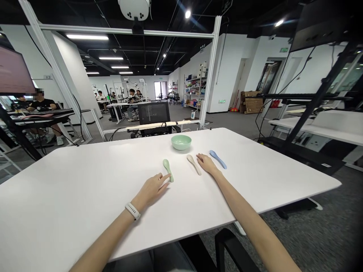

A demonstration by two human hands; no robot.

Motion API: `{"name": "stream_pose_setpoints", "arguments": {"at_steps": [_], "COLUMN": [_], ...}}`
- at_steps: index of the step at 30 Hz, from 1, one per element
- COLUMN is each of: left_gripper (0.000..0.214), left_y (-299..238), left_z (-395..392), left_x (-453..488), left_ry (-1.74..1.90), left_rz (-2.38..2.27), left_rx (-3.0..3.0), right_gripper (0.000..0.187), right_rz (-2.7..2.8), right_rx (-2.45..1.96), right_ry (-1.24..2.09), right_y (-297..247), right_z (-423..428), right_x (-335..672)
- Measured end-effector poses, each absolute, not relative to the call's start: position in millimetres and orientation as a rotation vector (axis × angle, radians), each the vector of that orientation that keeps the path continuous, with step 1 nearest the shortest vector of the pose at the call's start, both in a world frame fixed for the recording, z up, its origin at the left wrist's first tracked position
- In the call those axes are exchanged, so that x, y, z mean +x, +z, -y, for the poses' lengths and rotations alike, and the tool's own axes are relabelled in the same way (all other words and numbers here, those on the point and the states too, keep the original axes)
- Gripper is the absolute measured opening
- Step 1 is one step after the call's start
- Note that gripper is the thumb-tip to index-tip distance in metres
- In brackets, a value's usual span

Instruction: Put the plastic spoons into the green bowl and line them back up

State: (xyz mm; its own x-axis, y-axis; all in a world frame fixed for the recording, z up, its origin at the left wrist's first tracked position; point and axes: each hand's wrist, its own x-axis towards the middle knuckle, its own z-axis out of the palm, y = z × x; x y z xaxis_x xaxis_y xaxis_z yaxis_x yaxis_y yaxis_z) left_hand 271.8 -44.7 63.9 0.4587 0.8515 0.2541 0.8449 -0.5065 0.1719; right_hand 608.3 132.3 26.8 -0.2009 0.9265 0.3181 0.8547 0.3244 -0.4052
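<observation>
Three plastic spoons lie on the white table [85,181], with a pale green bowl [181,142] standing just beyond them. My left hand [151,189], with a white watch band [132,210] on its wrist, rests on the table holding nothing. Its fingertips reach the green spoon [168,170], at or very near its side. My right hand [207,164] lies flat and empty between the beige spoon [194,164] and the blue spoon [218,159], with its fingertips close to the beige one.
A black chair back [227,249] stands at the near table edge. Beyond the far edge are a monitor [153,113] and a white metal frame [212,71]. Black equipment stands at the right, and a seated person [39,104] is at the left.
</observation>
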Motion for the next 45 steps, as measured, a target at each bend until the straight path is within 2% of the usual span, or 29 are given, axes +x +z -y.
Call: {"name": "stream_pose_setpoints", "arguments": {"at_steps": [22, 35, 40, 45], "left_gripper": [0.048, 0.055, 0.057, 0.07], "left_y": [60, 59, 76, 68], "left_z": [48, 44, 27, 24], "left_x": [274, 270, 212, 93], "left_ry": [0.396, 0.45, 0.779, 0.664], "left_rz": [-1.575, -1.579, -1.815, -2.32], "left_rx": [2.756, 2.765, 2.662, 2.402], "right_gripper": [0.04, 0.041, 0.04, 0.042], "right_rz": [2.143, 2.134, 2.158, 2.162], "right_rx": [-1.58, -1.579, -1.576, -1.59], "right_ry": [0.145, 0.157, 0.141, 0.128], "right_y": [31, 30, 33, 36], "right_z": [-129, -129, -127, -124], "right_x": [607, 607, 605, 603]}}
